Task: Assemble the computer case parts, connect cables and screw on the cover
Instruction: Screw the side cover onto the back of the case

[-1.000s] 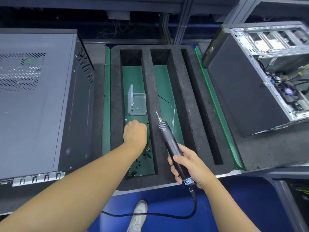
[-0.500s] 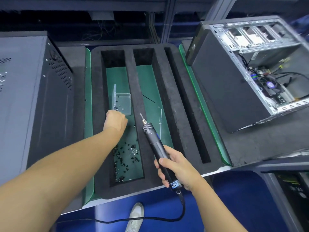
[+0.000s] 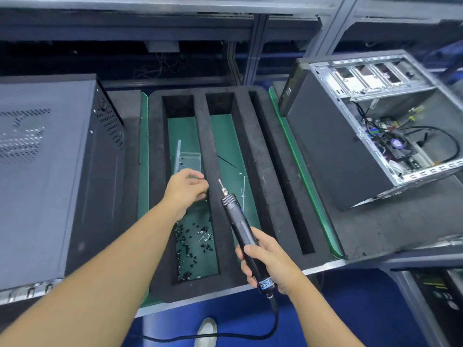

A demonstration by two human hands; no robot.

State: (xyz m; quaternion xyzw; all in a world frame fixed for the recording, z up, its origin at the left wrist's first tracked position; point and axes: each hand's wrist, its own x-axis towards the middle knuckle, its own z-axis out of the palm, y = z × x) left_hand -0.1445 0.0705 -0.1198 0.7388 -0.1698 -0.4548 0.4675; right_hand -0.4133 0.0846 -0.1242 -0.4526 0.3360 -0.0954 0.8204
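I can read no word or number anywhere. The electric screwdriver [image 3: 240, 229] that I grip in my right hand [image 3: 269, 262] has a small blue-and-white label [image 3: 266, 283] near its cord end, just below my fingers, but the marks printed on it are too small and blurred to make out. The fan [image 3: 403, 153] inside the open computer case [image 3: 338, 156] on the right has a round purple sticker [image 3: 396, 143] at its hub, and whatever is printed there is also unreadable.
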